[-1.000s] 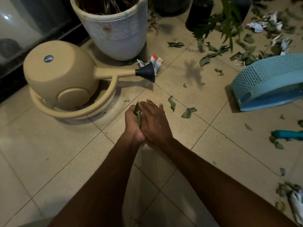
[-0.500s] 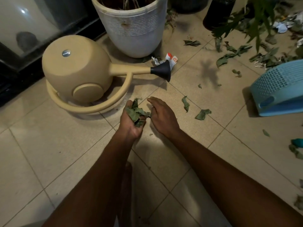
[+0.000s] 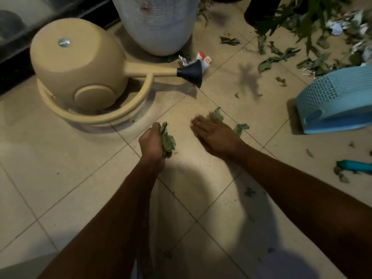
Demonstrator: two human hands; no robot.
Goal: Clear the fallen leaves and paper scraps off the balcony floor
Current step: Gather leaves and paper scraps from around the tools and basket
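Leaves (image 3: 167,140), crumpled dull green, wadded in left hand (image 3: 151,142), perhaps dry.

watering can (image 3: 80,73): matt beige plastic; basket (image 3: 334,101): perforated blue plastic; floor (image 3: 60,178): smooth tile

right hand (image 3: 217,135) blurred, white pot (image 3: 159,23) top cropped

A beige watering can (image 3: 80,73) is sitting just beside a white ribbed planter (image 3: 159,27), its black spout tip (image 3: 191,73) pointing right. A blue perforated basket (image 3: 338,97) is resting at the right, a teal handle (image 3: 356,166) lying nearer.
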